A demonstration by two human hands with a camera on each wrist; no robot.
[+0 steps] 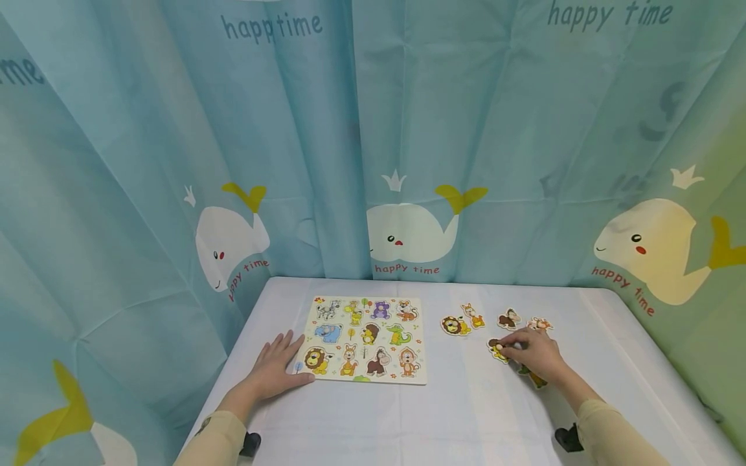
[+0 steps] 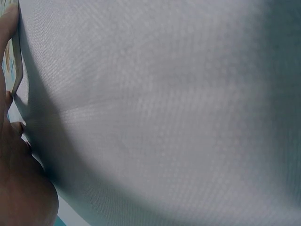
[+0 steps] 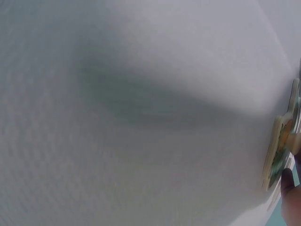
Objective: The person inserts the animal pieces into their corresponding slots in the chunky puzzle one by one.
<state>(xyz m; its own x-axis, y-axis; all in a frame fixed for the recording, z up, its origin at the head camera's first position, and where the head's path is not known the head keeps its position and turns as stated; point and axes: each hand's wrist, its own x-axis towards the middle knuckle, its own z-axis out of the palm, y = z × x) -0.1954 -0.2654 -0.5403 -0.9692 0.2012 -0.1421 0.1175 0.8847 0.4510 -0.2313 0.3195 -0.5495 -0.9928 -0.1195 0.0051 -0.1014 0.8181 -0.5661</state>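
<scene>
My left hand point(image 1: 276, 368) lies flat with spread fingers at the left edge of a wooden animal puzzle board point(image 1: 362, 373), thumb at its lower left corner. In the left wrist view only part of that hand point(image 2: 21, 183) and the board's edge point(image 2: 18, 70) show. With thumb and forefinger, my right hand point(image 1: 537, 355) pinches a hedgehog puzzle piece point(image 1: 494, 344) right of the board. Another piece point(image 1: 537, 380) pokes out below the hand, partly hidden. Fingertips and a thick wooden piece point(image 3: 278, 157) appear at the right wrist view's edge.
Between board and right hand lie a lion piece point(image 1: 454, 325) and a kangaroo piece point(image 1: 474, 316). A dark brown horse-like piece point(image 1: 509, 318) and an orange-and-white piece point(image 1: 541, 323) lie behind the hand. The white table point(image 1: 443, 414) backs onto a blue whale-print curtain point(image 1: 326, 149).
</scene>
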